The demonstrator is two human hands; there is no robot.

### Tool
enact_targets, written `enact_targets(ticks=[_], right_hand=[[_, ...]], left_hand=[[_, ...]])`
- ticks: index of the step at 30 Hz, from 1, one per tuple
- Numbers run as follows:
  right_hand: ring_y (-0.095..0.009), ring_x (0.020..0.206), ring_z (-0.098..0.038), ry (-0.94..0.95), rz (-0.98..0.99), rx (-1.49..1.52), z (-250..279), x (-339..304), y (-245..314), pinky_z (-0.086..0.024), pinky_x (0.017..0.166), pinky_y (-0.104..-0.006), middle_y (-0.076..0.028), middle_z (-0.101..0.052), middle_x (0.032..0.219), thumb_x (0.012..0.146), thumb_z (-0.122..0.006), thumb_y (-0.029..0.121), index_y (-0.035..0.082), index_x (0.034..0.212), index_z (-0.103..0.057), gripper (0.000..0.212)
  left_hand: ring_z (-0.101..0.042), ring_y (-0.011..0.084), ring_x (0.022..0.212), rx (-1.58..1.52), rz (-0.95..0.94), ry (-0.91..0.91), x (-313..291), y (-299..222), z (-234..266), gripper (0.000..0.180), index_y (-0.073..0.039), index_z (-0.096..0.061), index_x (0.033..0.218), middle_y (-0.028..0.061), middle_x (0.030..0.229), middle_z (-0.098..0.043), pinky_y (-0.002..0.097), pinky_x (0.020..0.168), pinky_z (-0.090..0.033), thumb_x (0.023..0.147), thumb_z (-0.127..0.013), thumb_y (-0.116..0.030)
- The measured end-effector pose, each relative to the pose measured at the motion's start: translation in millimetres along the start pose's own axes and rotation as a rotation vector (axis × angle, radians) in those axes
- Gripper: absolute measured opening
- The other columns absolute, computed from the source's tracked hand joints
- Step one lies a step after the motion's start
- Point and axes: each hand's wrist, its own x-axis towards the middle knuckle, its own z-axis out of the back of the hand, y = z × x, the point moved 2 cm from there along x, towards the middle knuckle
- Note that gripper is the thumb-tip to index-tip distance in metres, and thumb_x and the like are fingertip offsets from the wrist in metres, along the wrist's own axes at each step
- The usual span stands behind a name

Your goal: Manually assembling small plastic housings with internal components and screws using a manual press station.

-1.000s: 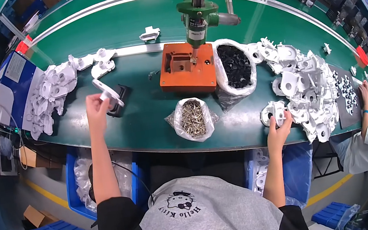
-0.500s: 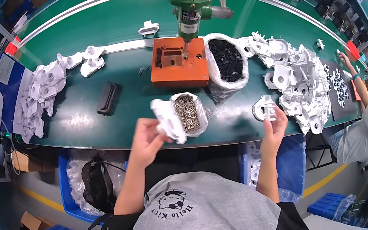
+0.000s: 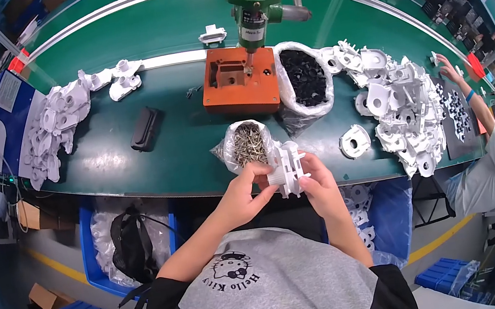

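In front of me, at the table's near edge, two white plastic parts (image 3: 288, 167) are held together. My left hand (image 3: 244, 198) pinches their left side, fingers closed. From the right, my right hand (image 3: 324, 193) grips them between thumb and fingers. Where the two parts meet is hard to make out. Just beyond my left hand stands a bag of small metal pins or screws (image 3: 248, 144). A round white plastic part (image 3: 355, 141) lies on the table to the right of my right hand.
A green press (image 3: 253, 19) stands over an orange fixture block (image 3: 242, 101). Beside it is a bag of black parts (image 3: 305, 79). White parts are heaped right (image 3: 404, 112) and left (image 3: 60, 121). A dark case (image 3: 146, 129) lies left. A co-worker's arm (image 3: 477, 104) reaches in at right.
Both hands have come together in front of me, joining the white parts they held apart. The pin bag, freed from behind the left part, has shifted slightly. The co-worker's hand moved farther away.
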Motion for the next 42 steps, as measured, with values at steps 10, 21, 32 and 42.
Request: enact_targets(ticks=[10,21,32,42], right_hand=[[-0.015,0.102,-0.052,-0.009,-0.012,-0.034,-2,0,-5,-0.043,0.087,-0.0288,-0.010,-0.054,0.116,0.086,-0.060,0.011,0.001,0.129,-0.041,0.048],[-0.015,0.103,-0.052,-0.027,-0.012,-0.057,1,-2,-5,-0.042,0.088,-0.0283,-0.010,-0.054,0.116,0.087,-0.060,0.012,0.001,0.128,-0.041,0.046],[-0.016,0.105,-0.051,-0.080,-0.044,-0.016,4,-2,-9,-0.042,0.089,-0.0294,-0.010,-0.055,0.116,0.086,-0.061,0.013,0.002,0.127,-0.042,0.046],[-0.015,0.107,-0.050,-0.009,-0.040,-0.033,4,-1,-10,-0.041,0.090,-0.0292,-0.010,-0.051,0.121,0.087,-0.060,0.013,0.002,0.127,-0.042,0.046]], left_hand=[[-0.059,0.0163,0.096,-0.026,0.032,-0.011,-2,3,-3,0.032,0.001,-0.044,0.110,0.0128,0.111,-0.056,0.0302,0.084,-0.048,0.085,-0.064,-0.003],[-0.060,0.0138,0.086,0.042,0.053,-0.017,-2,3,-7,0.031,0.001,-0.045,0.108,0.0104,0.102,-0.058,0.0290,0.077,-0.049,0.084,-0.064,-0.003],[-0.061,0.0137,0.082,0.041,0.072,-0.027,1,0,-8,0.030,0.002,-0.047,0.106,0.0096,0.094,-0.059,0.0288,0.075,-0.050,0.084,-0.065,-0.004],[-0.063,0.0156,0.081,0.078,0.049,-0.035,1,-5,-9,0.028,0.001,-0.047,0.103,0.0098,0.093,-0.060,0.0288,0.073,-0.050,0.083,-0.065,-0.002]])
